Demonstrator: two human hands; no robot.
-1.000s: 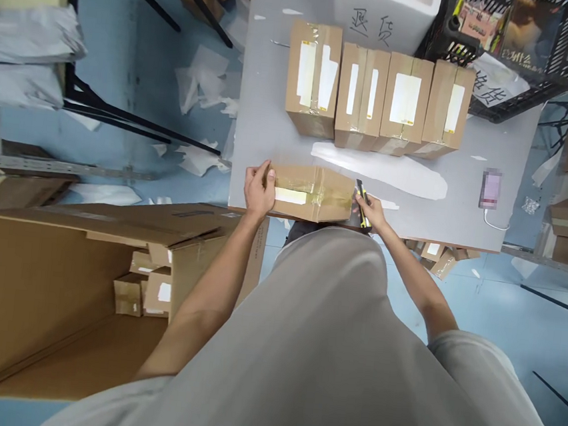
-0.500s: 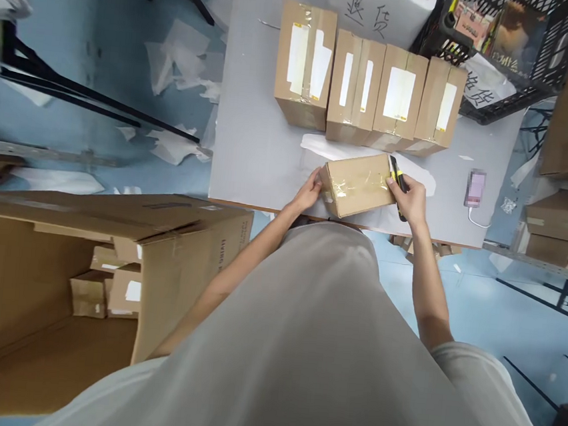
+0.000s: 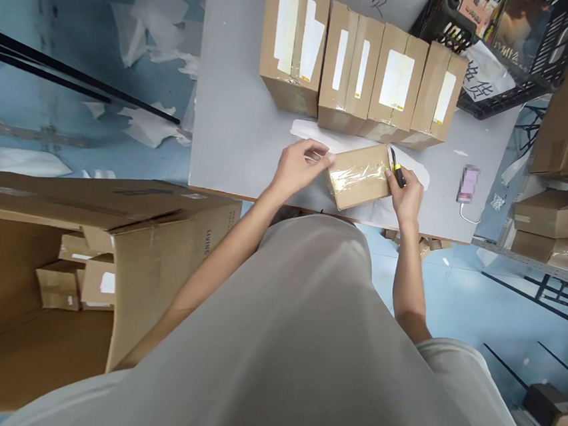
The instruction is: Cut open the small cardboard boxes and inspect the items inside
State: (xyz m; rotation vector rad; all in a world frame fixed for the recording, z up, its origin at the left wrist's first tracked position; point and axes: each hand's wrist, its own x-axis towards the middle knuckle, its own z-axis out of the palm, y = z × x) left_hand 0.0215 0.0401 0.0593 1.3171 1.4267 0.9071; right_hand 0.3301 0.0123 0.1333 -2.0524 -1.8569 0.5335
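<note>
A small brown cardboard box (image 3: pixel 359 185) with shiny clear tape across its top lies slightly turned near the table's front edge. My left hand (image 3: pixel 298 169) is at the box's left end, fingers and thumb apart, with the fingertips by the upper left corner; whether they touch it I cannot tell. In my right hand (image 3: pixel 407 197) is a black and yellow utility knife (image 3: pixel 397 172), its tip pointing away from me. That hand is closed round the knife at the box's right end, and its thumb lies close against the box.
Behind the box stand several taped cartons (image 3: pixel 351 69) with white labels. A black crate (image 3: pixel 505 104) is at the back right, and a phone (image 3: pixel 468 184) with a cable lies on the grey table (image 3: pixel 240 148). A large open carton (image 3: pixel 171 282) stands at my left.
My left hand has come up from the box's lower left side to its upper left corner, its fingers loosened. The knife stays in my right hand. The view has shifted slightly.
</note>
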